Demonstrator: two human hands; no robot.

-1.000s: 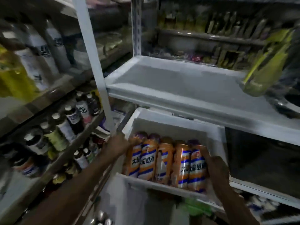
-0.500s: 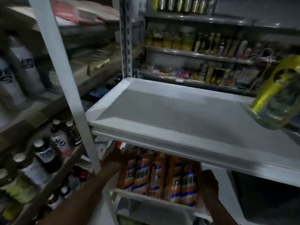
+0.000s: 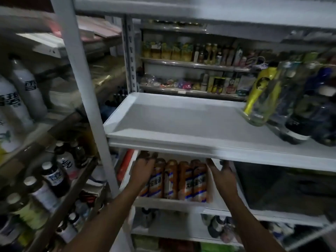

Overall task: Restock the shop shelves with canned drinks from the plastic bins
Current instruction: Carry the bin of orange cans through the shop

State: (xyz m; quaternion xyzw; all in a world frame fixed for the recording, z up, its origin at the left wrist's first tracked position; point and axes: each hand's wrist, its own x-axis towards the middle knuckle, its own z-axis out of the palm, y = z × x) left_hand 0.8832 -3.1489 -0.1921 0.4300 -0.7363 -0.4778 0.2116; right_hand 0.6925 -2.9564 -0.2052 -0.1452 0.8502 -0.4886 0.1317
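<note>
Several orange cans [image 3: 179,180] with blue and white labels stand upright in a tight row on the lower white shelf [image 3: 172,202]. My left hand [image 3: 143,170] rests against the can at the left end of the row, its fingertips reaching up under the shelf above. Just right of the row is my right hand [image 3: 224,176], its fingers straight and spread, the thumb close to the last can. Neither hand wraps around a can. No plastic bin is in view.
Directly above the cans, a wide white shelf [image 3: 181,124] is bare on its left, with a yellow-labelled clear bottle [image 3: 260,102] and dark bottles on its right. A white upright post [image 3: 85,106] stands left. Bottles [image 3: 52,179] fill the left-hand shelves.
The view has tilted upward, so the cans sit lower in frame. My right hand has come off the right end of the row and spread; my left hand stays at the left end.
</note>
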